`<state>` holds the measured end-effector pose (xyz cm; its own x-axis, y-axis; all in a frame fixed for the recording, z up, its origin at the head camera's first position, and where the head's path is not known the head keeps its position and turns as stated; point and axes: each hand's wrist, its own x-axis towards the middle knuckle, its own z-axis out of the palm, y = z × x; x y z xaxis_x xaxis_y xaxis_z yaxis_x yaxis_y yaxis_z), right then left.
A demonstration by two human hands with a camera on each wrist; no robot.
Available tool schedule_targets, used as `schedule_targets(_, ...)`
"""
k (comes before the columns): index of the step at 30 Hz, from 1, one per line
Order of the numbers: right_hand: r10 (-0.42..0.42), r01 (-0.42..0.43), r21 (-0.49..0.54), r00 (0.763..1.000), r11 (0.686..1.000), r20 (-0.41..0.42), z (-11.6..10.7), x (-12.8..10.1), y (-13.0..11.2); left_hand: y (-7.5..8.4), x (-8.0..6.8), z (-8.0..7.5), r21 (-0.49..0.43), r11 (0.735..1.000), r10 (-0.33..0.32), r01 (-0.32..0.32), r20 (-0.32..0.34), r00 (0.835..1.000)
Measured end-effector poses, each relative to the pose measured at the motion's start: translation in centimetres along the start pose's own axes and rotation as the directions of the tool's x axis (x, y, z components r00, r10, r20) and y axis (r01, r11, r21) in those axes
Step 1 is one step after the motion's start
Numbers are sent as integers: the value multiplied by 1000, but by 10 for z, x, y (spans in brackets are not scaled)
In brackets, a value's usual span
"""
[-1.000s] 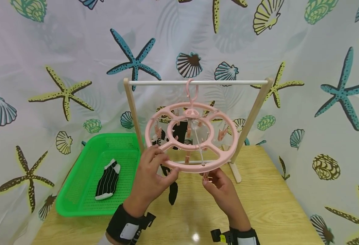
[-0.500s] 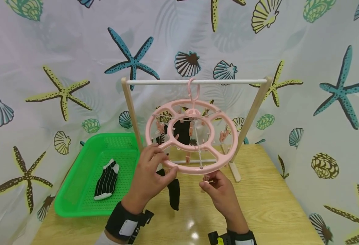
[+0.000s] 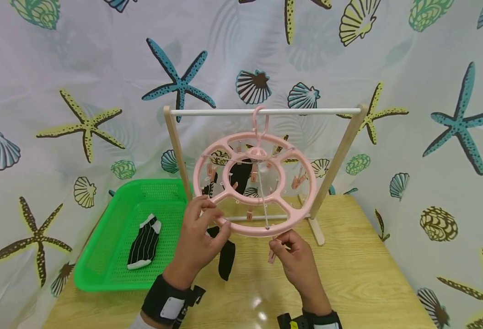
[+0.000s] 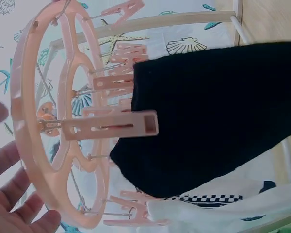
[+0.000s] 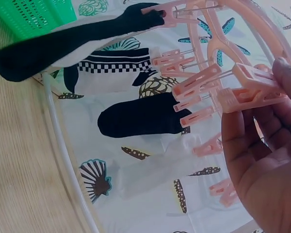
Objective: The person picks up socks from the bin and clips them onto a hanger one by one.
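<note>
A pink round clip hanger (image 3: pixel 258 232) hangs by its hook from a white bar. At its front left rim, my left hand (image 3: pixel 199 237) grips the ring between fingers and thumb. My right hand (image 3: pixel 297 262) pinches a pink clothespin (image 5: pixel 254 92) under the front rim, with nothing seen between that clothespin's jaws. A black sock (image 4: pixel 208 111) dangles from a clothespin near my left hand. Further back, the right wrist view has another black sock (image 5: pixel 140 115) and a white sock with a black checkered band (image 5: pixel 111 73), both clipped up. Several other clothespins hang bare.
To the left stands a green basket (image 3: pixel 81 278) with a black-and-white striped sock (image 3: pixel 144 242) lying in it. The drying rack has wooden posts (image 3: pixel 340 157) and a white top bar (image 3: pixel 217 112). Beneath everything is a wooden table (image 3: pixel 365 274); a patterned cloth hangs behind.
The hanger's ring has shifted slightly left, its front rim a little lower. My right hand has moved slightly left and down with the clothespin, whose end now points downward. The near black sock has swung.
</note>
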<state>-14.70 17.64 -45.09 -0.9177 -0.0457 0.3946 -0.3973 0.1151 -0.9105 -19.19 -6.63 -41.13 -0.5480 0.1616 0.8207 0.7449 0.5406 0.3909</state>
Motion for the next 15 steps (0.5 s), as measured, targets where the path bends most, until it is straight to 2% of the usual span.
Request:
schedule_targets(4, 8, -8, -7, 1000, 1000, -9, 0, 0, 0, -6, -9, -2, 11, 1000, -24, 26, -95, 995)
schedule_targets(7, 9, -9, -13, 1000, 1000, -7, 0, 0, 0, -15, -15, -7, 19, 999, -40, 44, -173, 984)
schedule_targets(9, 3, -4, -12, 1000, 1000, -6, 0, -1, 0, -24, -18, -11, 50, 995, -73, 85, -205, 976)
schedule_targets(11, 4, -4, -8, 1000, 1000, -10, 0, -1, 0, -35, -20, -17, 92, 984, -131, 151, -198, 972)
schedule_targets(13, 2, -2, -12, 1000, 1000, -17, 0, -1, 0, -48, -21, -24, 131, 962, -219, 240, -160, 963)
schedule_targets(15, 6, -7, -17, 1000, 1000, -24, 1, -1, 0, -63, -20, -32, 156, 929, -326, 337, -93, 941)
